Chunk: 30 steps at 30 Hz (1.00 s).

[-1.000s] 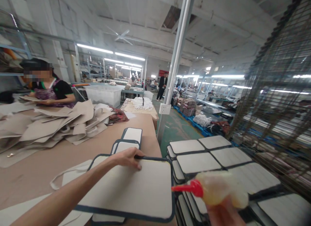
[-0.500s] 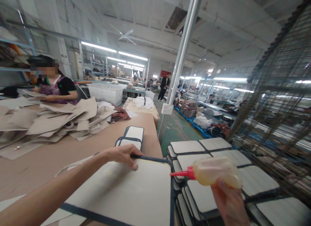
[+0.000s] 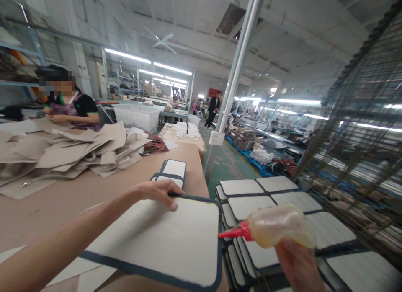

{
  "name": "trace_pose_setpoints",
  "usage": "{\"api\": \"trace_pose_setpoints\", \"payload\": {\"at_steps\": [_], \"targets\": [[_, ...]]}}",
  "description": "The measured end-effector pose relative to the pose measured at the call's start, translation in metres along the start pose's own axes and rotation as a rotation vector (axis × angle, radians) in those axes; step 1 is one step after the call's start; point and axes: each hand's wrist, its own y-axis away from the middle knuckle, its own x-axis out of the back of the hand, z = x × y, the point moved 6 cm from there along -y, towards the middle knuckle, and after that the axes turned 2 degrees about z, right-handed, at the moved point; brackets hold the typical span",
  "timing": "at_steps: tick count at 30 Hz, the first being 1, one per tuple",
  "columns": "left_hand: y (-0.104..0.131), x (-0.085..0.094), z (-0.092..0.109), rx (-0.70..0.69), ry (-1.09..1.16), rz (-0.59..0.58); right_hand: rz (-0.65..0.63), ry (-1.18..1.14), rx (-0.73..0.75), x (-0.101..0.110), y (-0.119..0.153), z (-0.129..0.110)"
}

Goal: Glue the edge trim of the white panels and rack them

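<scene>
My left hand [image 3: 161, 193] grips the far edge of a cream panel [image 3: 169, 237] with a dark blue border, thumb on its face and fingers out of sight beyond the edge. My right hand [image 3: 297, 258] is wrapped round a clear squeeze bottle [image 3: 279, 226] of yellowish liquid, seemingly glue. Its red nozzle [image 3: 234, 232] points left, the tip at the panel's right border. Beyond my left hand lie two smaller dark-edged pieces [image 3: 173, 168] on the brown tabletop [image 3: 138, 174].
Stacks of similar bordered panels [image 3: 248, 208] stand to the right beside a wire mesh rack [image 3: 351, 103]. Beige cut pieces [image 3: 75, 149] are heaped at the left, in front of a seated co-worker [image 3: 69, 103]. A metal post [image 3: 234, 70] with a socket box [image 3: 216, 138] rises past the table edge.
The bottle's nozzle has moved down along the panel's right border, toward me. The panel's near right corner has come into view. My left hand keeps its hold.
</scene>
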Motion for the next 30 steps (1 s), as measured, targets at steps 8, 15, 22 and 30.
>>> {"api": "trace_pose_setpoints", "payload": {"at_steps": [8, 15, 22, 30], "targets": [[0.002, 0.0, 0.0, 0.002, 0.021, -0.014, 0.009, 0.032, -0.085, 0.007, 0.003, 0.008], [0.004, 0.004, -0.009, 0.006, 0.006, -0.053, -0.117, -0.001, -0.131, 0.007, 0.004, 0.016], [0.007, 0.007, -0.01, 0.015, 0.018, -0.037, -0.314, 0.027, -0.11, 0.014, 0.002, 0.02], [0.013, 0.007, -0.009, 0.029, 0.049, -0.029, -0.199, 0.038, -0.111, -0.001, 0.028, 0.011]]}}
